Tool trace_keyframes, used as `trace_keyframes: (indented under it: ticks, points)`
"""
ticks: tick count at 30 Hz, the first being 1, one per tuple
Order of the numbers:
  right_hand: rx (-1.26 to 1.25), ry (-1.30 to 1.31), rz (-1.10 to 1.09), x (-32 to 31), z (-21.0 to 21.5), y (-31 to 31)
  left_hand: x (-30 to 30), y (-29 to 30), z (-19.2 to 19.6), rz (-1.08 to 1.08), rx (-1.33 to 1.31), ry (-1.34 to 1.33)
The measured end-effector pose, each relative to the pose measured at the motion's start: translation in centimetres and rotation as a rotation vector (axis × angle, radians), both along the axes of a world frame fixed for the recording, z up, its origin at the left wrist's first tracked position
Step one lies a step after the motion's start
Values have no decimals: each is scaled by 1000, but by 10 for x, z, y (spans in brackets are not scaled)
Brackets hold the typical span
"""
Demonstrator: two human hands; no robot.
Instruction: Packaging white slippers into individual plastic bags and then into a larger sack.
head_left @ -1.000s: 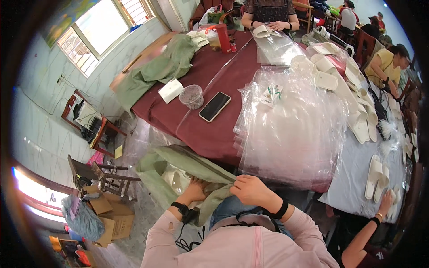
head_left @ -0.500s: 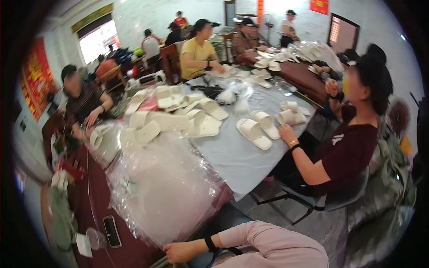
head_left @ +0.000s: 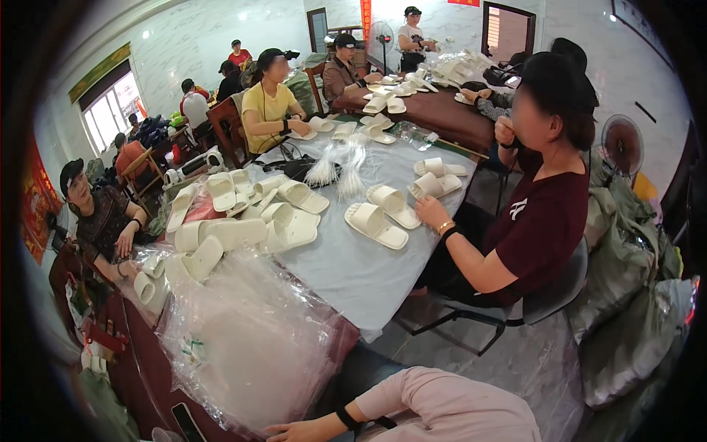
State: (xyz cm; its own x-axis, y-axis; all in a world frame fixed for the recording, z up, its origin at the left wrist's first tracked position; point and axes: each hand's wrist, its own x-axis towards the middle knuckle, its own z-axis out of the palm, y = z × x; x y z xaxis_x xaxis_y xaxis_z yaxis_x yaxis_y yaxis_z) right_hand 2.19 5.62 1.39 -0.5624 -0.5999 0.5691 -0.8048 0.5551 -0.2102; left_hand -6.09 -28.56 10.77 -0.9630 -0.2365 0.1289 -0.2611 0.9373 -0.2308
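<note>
My right hand (head_left: 303, 431), at the end of a pink sleeve with a black wristband, is at the lower edge, beside the near edge of a stack of clear plastic bags (head_left: 250, 353). Most of its fingers are cut off by the picture edge, so what they hold, if anything, does not show. My left hand is out of view. Beyond the bags, cream slide slippers (head_left: 239, 232) lie heaped on the grey-covered table (head_left: 331, 276). A separate pair of slippers (head_left: 377, 225) sits to the right of the heap.
A person in a maroon shirt (head_left: 545, 199) sits at right, one hand touching a slipper (head_left: 434, 186). Others sit around the tables. White strands (head_left: 335, 166) lie mid-table. A phone (head_left: 188, 422) rests at lower left. Large grey sacks (head_left: 633, 346) stand at right.
The view has shifted, so the table and people appear further left. My right hand sits lower in the picture, more of it cut off. The slippers keep their places on the table.
</note>
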Motion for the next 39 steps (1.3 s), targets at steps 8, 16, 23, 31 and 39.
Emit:
trace_keyframes:
  ticks: [8,16,23,31,39]
  points:
    - [23,26,-427,16,13,84,8,104,9,-807,170,192]
    - [4,-14,-863,18,2,161,17,237,-48,-1276,329,79]
    - [70,-147,-1000,18,-34,158,13,311,-74,-1279,297,-114]
    - [41,-143,-1107,16,-38,156,7,309,-107,-1157,357,128]
    - [1,-146,-1073,13,-37,160,-10,311,-127,-1158,417,117]
